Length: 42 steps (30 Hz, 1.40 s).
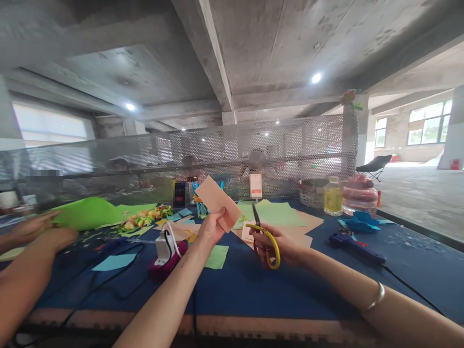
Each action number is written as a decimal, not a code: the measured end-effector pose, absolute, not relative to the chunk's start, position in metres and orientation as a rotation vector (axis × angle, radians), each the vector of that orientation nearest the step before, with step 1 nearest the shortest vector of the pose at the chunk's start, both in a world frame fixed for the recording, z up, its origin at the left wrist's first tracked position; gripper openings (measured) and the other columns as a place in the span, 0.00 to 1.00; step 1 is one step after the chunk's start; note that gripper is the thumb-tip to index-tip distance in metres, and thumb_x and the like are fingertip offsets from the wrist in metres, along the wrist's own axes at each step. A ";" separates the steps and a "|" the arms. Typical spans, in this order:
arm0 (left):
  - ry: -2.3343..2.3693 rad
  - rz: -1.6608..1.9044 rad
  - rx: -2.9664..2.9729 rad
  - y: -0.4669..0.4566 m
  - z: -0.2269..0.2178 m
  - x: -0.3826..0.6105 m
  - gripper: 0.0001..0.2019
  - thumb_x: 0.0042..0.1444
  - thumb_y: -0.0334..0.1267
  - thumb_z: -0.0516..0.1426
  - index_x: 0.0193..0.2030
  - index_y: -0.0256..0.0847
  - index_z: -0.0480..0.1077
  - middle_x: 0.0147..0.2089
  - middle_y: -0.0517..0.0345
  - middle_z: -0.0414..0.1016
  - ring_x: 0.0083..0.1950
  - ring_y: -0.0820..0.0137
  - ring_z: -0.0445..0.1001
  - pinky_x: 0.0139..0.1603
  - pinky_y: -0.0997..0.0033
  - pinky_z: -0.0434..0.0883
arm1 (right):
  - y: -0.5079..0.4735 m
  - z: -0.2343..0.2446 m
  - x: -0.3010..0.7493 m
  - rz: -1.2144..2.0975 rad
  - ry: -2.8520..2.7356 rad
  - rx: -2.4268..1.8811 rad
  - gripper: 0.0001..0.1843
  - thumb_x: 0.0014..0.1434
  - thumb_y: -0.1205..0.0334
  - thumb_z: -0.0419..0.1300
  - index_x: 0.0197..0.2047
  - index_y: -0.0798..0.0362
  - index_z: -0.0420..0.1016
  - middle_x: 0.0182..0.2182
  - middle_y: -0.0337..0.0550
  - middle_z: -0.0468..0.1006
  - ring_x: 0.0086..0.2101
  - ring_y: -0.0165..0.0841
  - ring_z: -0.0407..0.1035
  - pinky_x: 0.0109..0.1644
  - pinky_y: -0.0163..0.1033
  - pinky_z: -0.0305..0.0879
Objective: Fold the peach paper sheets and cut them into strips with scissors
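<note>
My left hand [214, 225] pinches a peach-coloured rectangle of paper [213, 195] by its lower end, raised above the table. To its right, my right hand [277, 241] is closed on a pair of scissors [271, 251] with yellow handles. The scissor blades point up and away, a short gap from the paper. Beneath and behind both hands lie green paper sheets [277, 212] and peach sheets [311, 220]. A small green paper square [217, 256] rests below my left wrist.
At left, a co-worker's hands [54, 232] hold a bright green sheet [87, 212] near paper flowers [145, 217]. A power strip [168, 258] with chargers and cords is left of my arm. Right: glue gun [357, 246], blue paper flower [358, 221], yellow bottle [332, 197], pink jug [360, 195]. Behind stands a perforated screen [290, 150].
</note>
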State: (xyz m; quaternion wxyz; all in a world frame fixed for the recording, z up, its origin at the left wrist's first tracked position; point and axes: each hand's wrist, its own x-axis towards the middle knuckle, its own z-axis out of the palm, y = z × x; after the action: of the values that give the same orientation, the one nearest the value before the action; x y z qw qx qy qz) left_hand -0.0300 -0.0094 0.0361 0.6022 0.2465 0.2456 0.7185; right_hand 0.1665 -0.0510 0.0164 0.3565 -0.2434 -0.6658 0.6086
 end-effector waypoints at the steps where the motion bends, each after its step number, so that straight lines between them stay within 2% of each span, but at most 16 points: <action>1: 0.563 1.662 0.567 -0.009 0.036 -0.030 0.08 0.53 0.23 0.56 0.37 0.35 0.73 0.31 0.55 0.79 0.34 0.68 0.78 0.45 0.67 0.74 | -0.050 0.015 0.166 1.583 -1.709 -0.623 0.20 0.52 0.45 0.63 0.35 0.50 0.60 0.15 0.27 0.62 0.14 0.25 0.60 0.16 0.29 0.56; 4: 0.548 1.647 0.556 -0.009 0.038 -0.031 0.08 0.54 0.23 0.55 0.37 0.36 0.73 0.31 0.55 0.79 0.33 0.68 0.78 0.45 0.67 0.74 | -0.052 0.016 0.164 1.676 -1.685 -0.593 0.24 0.51 0.40 0.61 0.30 0.51 0.58 0.16 0.26 0.56 0.15 0.22 0.55 0.18 0.30 0.58; 7: 0.534 1.635 0.551 -0.010 0.039 -0.032 0.08 0.55 0.24 0.54 0.36 0.35 0.73 0.31 0.55 0.79 0.32 0.69 0.78 0.44 0.67 0.75 | -0.058 0.021 0.162 1.800 -1.666 -0.601 0.29 0.54 0.31 0.50 0.29 0.53 0.60 0.20 0.31 0.59 0.20 0.25 0.60 0.25 0.35 0.65; 9: 0.526 1.635 0.551 -0.010 0.039 -0.033 0.08 0.56 0.24 0.53 0.36 0.35 0.73 0.31 0.55 0.79 0.32 0.70 0.78 0.43 0.68 0.75 | -0.060 0.023 0.162 1.834 -1.666 -0.593 0.31 0.54 0.29 0.47 0.29 0.53 0.62 0.22 0.33 0.59 0.22 0.26 0.61 0.26 0.36 0.65; 15: 0.510 1.646 0.556 -0.009 0.038 -0.033 0.08 0.55 0.23 0.54 0.39 0.35 0.73 0.32 0.55 0.80 0.33 0.70 0.79 0.44 0.69 0.75 | -0.058 0.021 0.163 1.875 -1.698 -0.534 0.30 0.55 0.31 0.49 0.31 0.53 0.63 0.20 0.32 0.57 0.19 0.25 0.57 0.23 0.33 0.59; 26: 0.502 1.633 0.570 -0.011 0.038 -0.031 0.12 0.54 0.23 0.56 0.44 0.35 0.72 0.34 0.54 0.80 0.33 0.70 0.79 0.42 0.72 0.75 | -0.055 0.019 0.163 1.877 -1.719 -0.496 0.29 0.55 0.31 0.48 0.31 0.52 0.61 0.21 0.32 0.57 0.19 0.25 0.56 0.23 0.34 0.59; 33: 0.535 1.631 0.582 -0.012 0.039 -0.029 0.10 0.56 0.23 0.54 0.42 0.34 0.73 0.31 0.53 0.80 0.31 0.70 0.78 0.39 0.71 0.76 | -0.058 0.022 0.163 1.844 -1.721 -0.516 0.29 0.56 0.31 0.47 0.32 0.52 0.62 0.20 0.32 0.57 0.19 0.26 0.57 0.23 0.34 0.60; 42: 0.523 1.635 0.727 -0.014 0.035 -0.025 0.15 0.51 0.25 0.59 0.46 0.36 0.73 0.37 0.53 0.81 0.36 0.66 0.79 0.44 0.68 0.75 | -0.055 0.019 0.164 1.825 -1.727 -0.530 0.29 0.57 0.32 0.46 0.32 0.52 0.63 0.21 0.32 0.59 0.19 0.26 0.58 0.23 0.34 0.61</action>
State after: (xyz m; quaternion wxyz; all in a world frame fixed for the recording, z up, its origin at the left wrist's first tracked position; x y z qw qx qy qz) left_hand -0.0248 -0.0136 0.0353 0.5960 0.3133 0.2252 0.7042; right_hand 0.1638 -0.0552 0.0190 0.2831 -0.1980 -0.6449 0.6817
